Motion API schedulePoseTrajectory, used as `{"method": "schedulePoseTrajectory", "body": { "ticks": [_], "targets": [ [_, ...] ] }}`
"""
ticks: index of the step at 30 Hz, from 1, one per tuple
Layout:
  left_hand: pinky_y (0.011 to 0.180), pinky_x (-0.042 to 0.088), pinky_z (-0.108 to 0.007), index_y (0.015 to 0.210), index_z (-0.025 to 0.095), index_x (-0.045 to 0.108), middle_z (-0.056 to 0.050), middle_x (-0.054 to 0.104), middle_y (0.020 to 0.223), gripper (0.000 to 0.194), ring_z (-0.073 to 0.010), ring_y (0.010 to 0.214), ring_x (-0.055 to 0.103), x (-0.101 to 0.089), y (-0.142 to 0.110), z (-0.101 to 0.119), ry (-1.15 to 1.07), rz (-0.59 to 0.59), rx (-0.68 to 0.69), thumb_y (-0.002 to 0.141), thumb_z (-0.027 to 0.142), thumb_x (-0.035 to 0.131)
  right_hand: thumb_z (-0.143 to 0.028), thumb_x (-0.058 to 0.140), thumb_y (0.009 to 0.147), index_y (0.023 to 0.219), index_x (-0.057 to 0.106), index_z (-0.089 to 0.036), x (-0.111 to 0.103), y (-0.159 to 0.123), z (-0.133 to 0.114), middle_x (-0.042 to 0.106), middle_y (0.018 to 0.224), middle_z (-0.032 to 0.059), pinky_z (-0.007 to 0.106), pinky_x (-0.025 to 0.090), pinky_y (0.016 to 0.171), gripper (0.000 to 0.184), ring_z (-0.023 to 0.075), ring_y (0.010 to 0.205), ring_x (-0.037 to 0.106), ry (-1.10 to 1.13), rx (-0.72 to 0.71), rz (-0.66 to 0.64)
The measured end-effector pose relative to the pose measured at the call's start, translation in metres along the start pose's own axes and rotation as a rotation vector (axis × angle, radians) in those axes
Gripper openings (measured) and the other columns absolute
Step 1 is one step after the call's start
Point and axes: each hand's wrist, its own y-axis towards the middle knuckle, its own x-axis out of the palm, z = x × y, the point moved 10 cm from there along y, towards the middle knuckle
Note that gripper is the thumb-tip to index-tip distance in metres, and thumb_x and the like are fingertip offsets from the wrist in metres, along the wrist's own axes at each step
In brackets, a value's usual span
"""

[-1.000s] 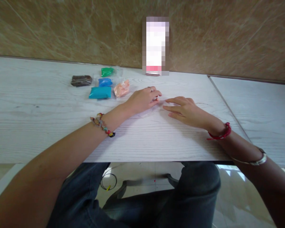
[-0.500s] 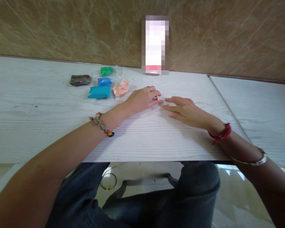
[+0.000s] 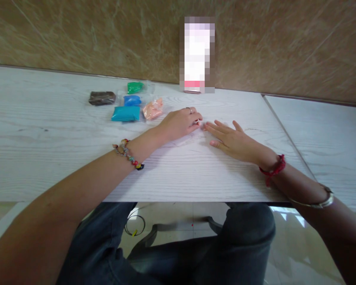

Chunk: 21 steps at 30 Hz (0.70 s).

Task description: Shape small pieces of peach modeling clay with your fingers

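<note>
Low over the white wood-grain table (image 3: 172, 178), my left hand (image 3: 180, 122) has its fingers bent and the thumb drawn in toward them. A small pale pink bit shows at those fingertips, too small to name. My right hand (image 3: 230, 139) lies palm down just to the right, its fingers stretched out and spread, the fingertips low at the tabletop close to the left hand's. Whatever is under the right fingers is hidden. Nearest the left hand is a clear bag of peach-coloured, clay-like stuff (image 3: 153, 109).
Left of the peach bag lie a teal packet (image 3: 125, 114), a blue packet (image 3: 132, 100), a green packet (image 3: 135, 87) and a brown packet (image 3: 102, 98). A blurred-out phone-like screen (image 3: 196, 55) leans against the brown marble wall (image 3: 77, 35). A seam (image 3: 287, 134) crosses the table at right.
My right hand has flattened and its fingers have spread, one now lifted apart from the others. The left hand keeps its bent-finger pose. The whole view has shifted slightly.
</note>
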Motion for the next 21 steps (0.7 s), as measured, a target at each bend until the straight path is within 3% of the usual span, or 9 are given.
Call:
{"method": "schedulePoseTrajectory", "body": {
  "ticks": [8, 16, 21],
  "targets": [
    [0.073, 0.043, -0.026, 0.106, 0.016, 0.059, -0.006, 0.06, 0.104, 0.027, -0.0168, 0.093, 0.058, 0.002, 0.0, 0.0, 0.002, -0.014, 0.003, 0.088, 0.029, 0.043, -0.047, 0.021, 0.092, 0.138, 0.033, -0.026, 0.005, -0.003, 0.009, 0.024, 0.148, 0.0055, 0.064, 0.025, 0.1, 0.052, 0.0295, 0.136, 0.02, 0.113, 0.031, -0.083],
    [0.07, 0.042, -0.025, 0.106, 0.016, 0.059, -0.006, 0.06, 0.104, 0.027, -0.0161, 0.091, 0.058, 0.001, 0.0, 0.0, 0.02, -0.005, -0.001, 0.087, 0.028, 0.043, -0.045, 0.021, 0.092, 0.138, 0.033, -0.022, 0.004, 0.009, 0.016, 0.025, 0.148, 0.0112, 0.064, 0.025, 0.099, 0.052, 0.0295, 0.135, 0.023, 0.099, 0.047, 0.027],
    [0.069, 0.043, -0.026, 0.104, 0.016, 0.059, -0.006, 0.061, 0.103, 0.026, -0.0165, 0.09, 0.059, 0.001, 0.0, 0.0, 0.019, -0.002, 0.0, 0.088, 0.028, 0.042, -0.046, 0.024, 0.092, 0.137, 0.033, -0.026, 0.005, -0.003, 0.015, 0.027, 0.148, 0.006, 0.066, 0.022, 0.1, 0.05, 0.0293, 0.135, 0.023, 0.081, 0.03, -0.069]
  ]
}}
